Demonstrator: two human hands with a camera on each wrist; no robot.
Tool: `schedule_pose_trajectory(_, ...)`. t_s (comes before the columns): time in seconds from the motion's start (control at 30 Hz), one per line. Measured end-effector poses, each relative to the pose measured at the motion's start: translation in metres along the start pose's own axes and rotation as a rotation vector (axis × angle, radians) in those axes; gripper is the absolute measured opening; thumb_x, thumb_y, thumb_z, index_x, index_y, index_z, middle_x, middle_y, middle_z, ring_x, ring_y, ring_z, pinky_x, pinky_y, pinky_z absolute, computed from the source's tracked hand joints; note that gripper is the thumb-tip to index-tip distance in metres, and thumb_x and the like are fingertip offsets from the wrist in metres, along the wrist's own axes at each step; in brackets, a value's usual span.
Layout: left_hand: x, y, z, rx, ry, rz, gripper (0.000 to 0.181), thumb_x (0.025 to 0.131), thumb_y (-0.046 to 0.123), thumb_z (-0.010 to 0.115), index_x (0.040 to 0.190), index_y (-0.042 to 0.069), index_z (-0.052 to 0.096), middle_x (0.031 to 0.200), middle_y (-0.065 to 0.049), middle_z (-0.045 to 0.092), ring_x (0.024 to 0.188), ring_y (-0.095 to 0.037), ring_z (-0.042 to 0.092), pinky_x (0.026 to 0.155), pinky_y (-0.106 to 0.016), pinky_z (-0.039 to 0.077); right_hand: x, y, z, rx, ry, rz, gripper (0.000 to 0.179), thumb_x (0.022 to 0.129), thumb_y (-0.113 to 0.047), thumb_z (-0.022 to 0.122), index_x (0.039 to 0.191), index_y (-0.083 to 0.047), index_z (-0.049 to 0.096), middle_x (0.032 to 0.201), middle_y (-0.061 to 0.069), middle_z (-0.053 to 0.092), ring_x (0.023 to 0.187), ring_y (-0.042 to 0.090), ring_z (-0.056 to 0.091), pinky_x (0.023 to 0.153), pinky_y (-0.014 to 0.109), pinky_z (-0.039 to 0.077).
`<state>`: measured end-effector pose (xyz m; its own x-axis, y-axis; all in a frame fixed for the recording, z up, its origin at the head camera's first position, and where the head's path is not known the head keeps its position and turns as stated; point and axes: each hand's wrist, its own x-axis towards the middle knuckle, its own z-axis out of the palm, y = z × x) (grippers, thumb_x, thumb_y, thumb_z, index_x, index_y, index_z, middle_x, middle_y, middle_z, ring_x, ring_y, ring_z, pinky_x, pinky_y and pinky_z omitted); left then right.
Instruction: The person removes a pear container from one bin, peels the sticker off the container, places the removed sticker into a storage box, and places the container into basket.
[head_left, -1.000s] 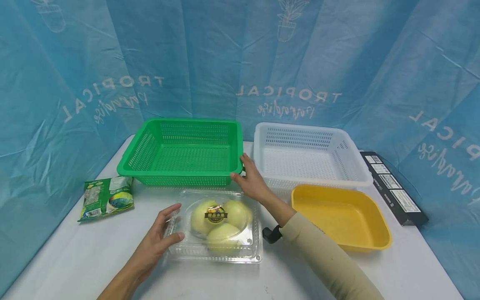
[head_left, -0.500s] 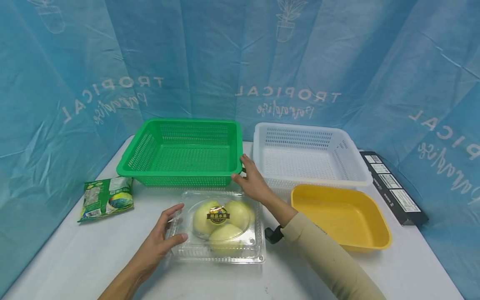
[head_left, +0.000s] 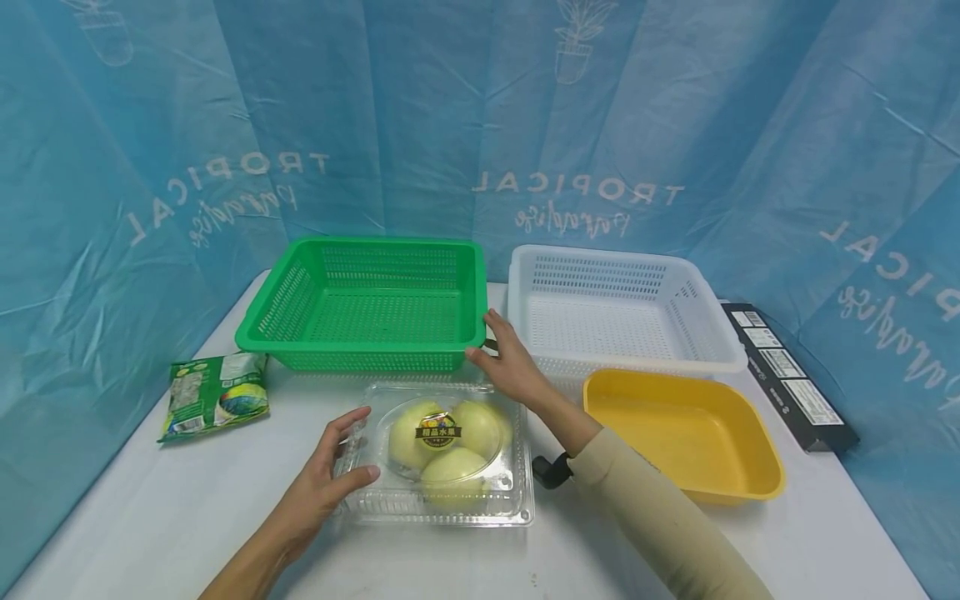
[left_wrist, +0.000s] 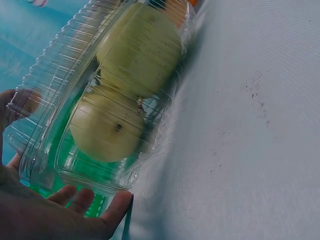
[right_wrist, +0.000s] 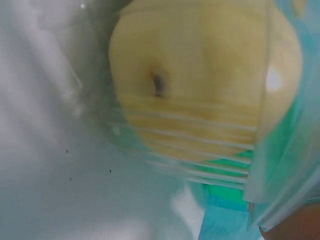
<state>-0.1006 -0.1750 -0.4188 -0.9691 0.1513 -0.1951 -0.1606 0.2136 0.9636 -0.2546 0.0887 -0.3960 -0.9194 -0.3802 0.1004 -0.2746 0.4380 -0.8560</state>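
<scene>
A clear plastic clamshell fruit box (head_left: pixel 360 502) rests on the table, holding pale yellow-green round fruits (head_left: pixel 457 479) and bearing a black label (head_left: pixel 438 432). My left hand (head_left: pixel 322 483) grips its left end, thumb over the lid edge. In the left wrist view, the fingers (left_wrist: pixel 82 201) of that hand curve round the box end. My right hand (head_left: pixel 513 367) reaches past the box's far right corner with thumb and fingers extended, fingertips right beside the corner of the green basket (head_left: pixel 360 347). In the right wrist view, one fruit (right_wrist: pixel 200 75) shows large through the ribbed plastic.
To the right of the green basket stands a white basket (head_left: pixel 630 362). A yellow tub (head_left: pixel 682 433) sits in front of it, and a long black box (head_left: pixel 787 383) lies at the far right. A green printed packet (head_left: pixel 217 396) lies at left. Blue curtain (head_left: pixel 420 108) hangs behind.
The fruit box has slid slightly to the right, together with my left hand. My right hand has shifted a little right as well. The baskets, tub and packet stay put.
</scene>
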Motion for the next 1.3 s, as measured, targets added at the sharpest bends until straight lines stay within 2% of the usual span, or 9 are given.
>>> schedule_pose_trajectory(0.27, 0.001, -0.002, 0.000, 0.005, 0.002, -0.003, 0.075, 0.088, 0.021, 0.064, 0.146, 0.034, 0.018, 0.159, -0.009, -0.006, 0.144, -0.047, -0.004, 0.108, -0.071, 0.010, -0.013, -0.005, -0.007, 0.005, -0.039, -0.007, 0.073, 0.097, -0.033, 0.052, 0.152, -0.008, 0.011, 0.159, 0.011, 0.009, 0.133, 0.037, 0.043, 0.104, 0.044, 0.043)
schedule_pose_trajectory(0.4, 0.001, -0.003, 0.000, 0.009, 0.007, -0.004, 0.074, 0.088, 0.022, 0.064, 0.146, 0.034, 0.019, 0.160, -0.009, -0.005, 0.144, -0.046, -0.003, 0.107, -0.072, 0.011, -0.022, -0.009, -0.010, -0.009, -0.082, 0.015, 0.073, 0.096, -0.036, 0.053, 0.152, -0.013, 0.012, 0.159, 0.007, 0.013, 0.133, 0.034, 0.044, 0.103, 0.045, 0.044)
schedule_pose_trajectory(0.57, 0.001, -0.002, 0.000, 0.009, 0.006, -0.007, 0.075, 0.088, 0.021, 0.064, 0.146, 0.034, 0.019, 0.160, -0.009, -0.005, 0.144, -0.046, -0.003, 0.108, -0.071, 0.010, -0.035, -0.015, -0.013, -0.029, -0.118, -0.013, 0.074, 0.095, -0.037, 0.054, 0.152, -0.016, 0.013, 0.159, 0.005, 0.016, 0.134, 0.033, 0.043, 0.103, 0.046, 0.044)
schedule_pose_trajectory(0.73, 0.001, -0.002, 0.000, 0.008, 0.006, -0.007, 0.074, 0.089, 0.021, 0.063, 0.146, 0.034, 0.018, 0.160, -0.009, -0.004, 0.144, -0.045, -0.004, 0.108, -0.071, 0.009, -0.046, -0.025, -0.014, -0.150, -0.090, -0.091, 0.071, 0.095, -0.033, 0.055, 0.151, -0.013, 0.017, 0.156, 0.007, 0.023, 0.135, 0.032, 0.041, 0.106, 0.048, 0.041)
schedule_pose_trajectory(0.83, 0.002, -0.004, 0.000, 0.001, 0.011, -0.002, 0.073, 0.089, 0.021, 0.063, 0.146, 0.034, 0.020, 0.159, -0.009, -0.003, 0.144, -0.044, -0.003, 0.108, -0.072, 0.010, -0.053, -0.030, -0.012, -0.251, -0.053, -0.140, 0.070, 0.094, -0.032, 0.056, 0.150, -0.009, 0.023, 0.155, 0.009, 0.028, 0.139, 0.031, 0.035, 0.111, 0.051, 0.033)
schedule_pose_trajectory(0.93, 0.001, -0.004, 0.001, -0.003, 0.015, -0.002, 0.072, 0.089, 0.021, 0.063, 0.146, 0.034, 0.021, 0.159, -0.009, -0.002, 0.145, -0.044, -0.002, 0.108, -0.072, 0.011, -0.058, -0.034, -0.009, -0.331, -0.032, -0.170, 0.069, 0.092, -0.034, 0.058, 0.148, -0.008, 0.028, 0.152, 0.009, 0.033, 0.139, 0.030, 0.032, 0.113, 0.051, 0.029)
schedule_pose_trajectory(1.13, 0.000, -0.002, 0.001, -0.004, 0.017, 0.004, 0.072, 0.089, 0.022, 0.063, 0.145, 0.034, 0.022, 0.159, -0.009, -0.001, 0.145, -0.043, -0.002, 0.107, -0.072, 0.010, -0.065, -0.035, 0.000, -0.402, -0.015, -0.209, 0.067, 0.089, -0.036, 0.062, 0.145, -0.010, 0.035, 0.144, 0.009, 0.044, 0.125, 0.029, 0.039, 0.103, 0.047, 0.041)
schedule_pose_trajectory(1.3, 0.000, 0.000, 0.001, 0.004, 0.014, 0.010, 0.073, 0.089, 0.021, 0.063, 0.146, 0.033, 0.020, 0.159, -0.011, -0.001, 0.144, -0.044, -0.002, 0.108, -0.071, 0.010, -0.069, -0.037, 0.005, -0.413, -0.027, -0.252, 0.066, 0.087, -0.037, 0.065, 0.142, -0.010, 0.041, 0.138, 0.008, 0.051, 0.119, 0.027, 0.041, 0.099, 0.045, 0.041)
